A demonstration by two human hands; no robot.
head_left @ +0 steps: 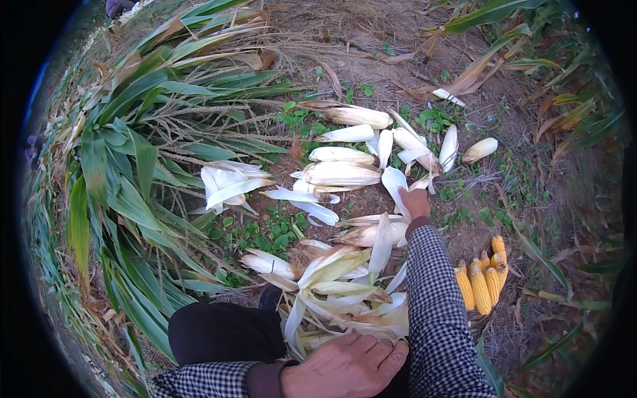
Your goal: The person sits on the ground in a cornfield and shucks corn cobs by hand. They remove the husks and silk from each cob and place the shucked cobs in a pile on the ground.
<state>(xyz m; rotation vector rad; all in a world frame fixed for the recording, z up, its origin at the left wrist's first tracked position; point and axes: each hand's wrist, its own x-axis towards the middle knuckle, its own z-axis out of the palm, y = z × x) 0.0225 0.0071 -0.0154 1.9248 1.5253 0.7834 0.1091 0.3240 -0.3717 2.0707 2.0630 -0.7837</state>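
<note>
My right hand [417, 203] reaches out over the ground among ears of corn. It touches a pale husk leaf [395, 184], and its fingertips are hidden, so its grip does not show. Just beyond it lies a partly opened ear in its husk [415, 147]. Near my lap is my left hand [348, 365], back upward with the fingers bent down. Loose corn husks [338, 298] are heaped right in front of it; whatever is under its fingers is hidden. A husk-covered ear [371, 234] lies between the two hands.
Several bare yellow corn cobs [480, 291] lie in a pile right of my right sleeve. Cut green corn stalks [144, 164] are heaped on the left. More husked ears [341, 173] rest ahead. Corn leaves [572, 119] line the right side. Part of another person [118, 7] shows far off.
</note>
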